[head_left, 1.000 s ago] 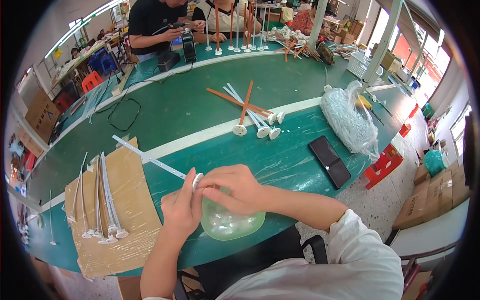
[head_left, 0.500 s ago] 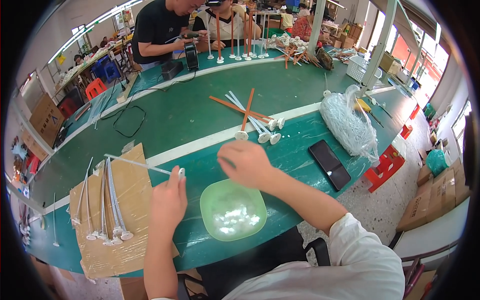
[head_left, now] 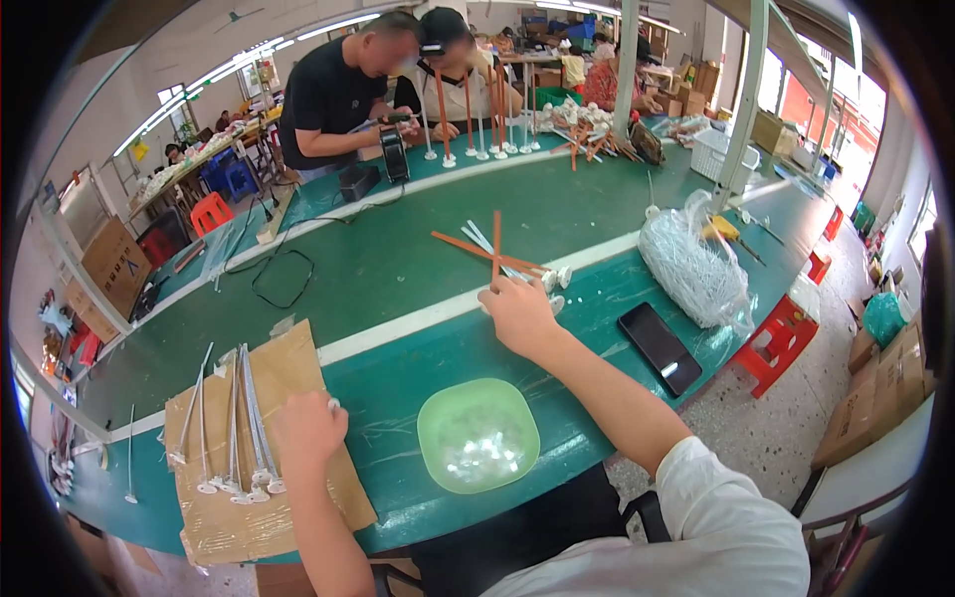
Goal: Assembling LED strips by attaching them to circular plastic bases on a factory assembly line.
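My right hand (head_left: 524, 316) reaches to a small crossed pile, its fingers closed around the lower end of an upright-looking orange-brown stick (head_left: 496, 239). That stick's base is hidden under the hand. Beside it lie more orange and pale sticks (head_left: 468, 242) with white round bases (head_left: 564, 277). My left hand (head_left: 313, 430) is closed above the right side of a cardboard sheet (head_left: 338, 473). A white round base (head_left: 333, 405) pokes out at its fingertips; the rod is hardly visible. Several thin pale rods (head_left: 235, 418) with white bases lie on the cardboard.
A light green bowl (head_left: 430, 438) holding small shiny pieces stands in front of me. To the right are a black phone (head_left: 660, 348), a plastic bag of pale strips (head_left: 693, 264) and a red stool (head_left: 781, 343). Two people work across the table near standing sticks (head_left: 445, 124).
My right hand has moved from above the bowl out to the stick pile, onto the orange-brown stick. My left hand has moved left and down over the cardboard with its white-based rod.
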Available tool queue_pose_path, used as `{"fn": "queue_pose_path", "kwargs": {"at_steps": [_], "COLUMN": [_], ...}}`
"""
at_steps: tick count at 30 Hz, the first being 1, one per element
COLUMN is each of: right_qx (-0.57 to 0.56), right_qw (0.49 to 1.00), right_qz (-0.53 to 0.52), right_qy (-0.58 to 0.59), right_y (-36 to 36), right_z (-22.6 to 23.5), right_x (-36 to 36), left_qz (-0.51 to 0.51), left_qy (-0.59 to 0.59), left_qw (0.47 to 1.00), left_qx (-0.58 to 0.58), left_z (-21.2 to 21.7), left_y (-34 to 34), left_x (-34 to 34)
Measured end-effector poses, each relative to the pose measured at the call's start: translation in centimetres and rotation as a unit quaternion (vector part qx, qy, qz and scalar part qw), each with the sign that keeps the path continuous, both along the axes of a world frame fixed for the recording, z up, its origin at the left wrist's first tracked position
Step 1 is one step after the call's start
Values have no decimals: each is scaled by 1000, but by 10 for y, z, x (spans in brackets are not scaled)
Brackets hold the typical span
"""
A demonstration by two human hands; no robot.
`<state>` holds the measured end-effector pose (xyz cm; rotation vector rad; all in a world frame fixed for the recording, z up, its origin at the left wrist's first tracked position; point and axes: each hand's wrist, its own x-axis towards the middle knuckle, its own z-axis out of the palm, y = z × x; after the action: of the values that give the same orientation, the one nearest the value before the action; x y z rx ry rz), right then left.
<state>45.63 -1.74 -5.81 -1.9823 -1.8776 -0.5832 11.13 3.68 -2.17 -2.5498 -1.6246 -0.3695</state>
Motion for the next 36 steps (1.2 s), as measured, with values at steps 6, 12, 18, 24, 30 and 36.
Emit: {"fn": "queue_pose_path", "kwargs": {"at_steps": [6, 12, 18, 24, 30, 36], "right_qx": [177, 144, 137, 258, 271, 296], "right_qw": [939, 812, 820, 842, 843, 839], "right_qz": [128, 317, 400, 398, 424, 420], "right_qy": [264, 468, 385, 259, 190, 178], "right_y": [-18, -48, -45, -53, -59, -58], "right_z": [30, 37, 34, 37, 36, 34], "right_x": [-37, -79, -86, -96, -91, -94], "left_qz": [71, -221, -330, -318, -411, -365], "left_qy": [66, -418, -630, -616, -608, -607], "left_qw": [995, 856, 540, 574, 564, 568], "left_qx": [-19, -210, -450, -435, -379, -420], "left_z": [25, -9, -22, -28, -33, -32], "left_y": [-13, -37, -55, -49, -47, -51], "left_x": [2, 55, 59, 59, 52, 52]}}
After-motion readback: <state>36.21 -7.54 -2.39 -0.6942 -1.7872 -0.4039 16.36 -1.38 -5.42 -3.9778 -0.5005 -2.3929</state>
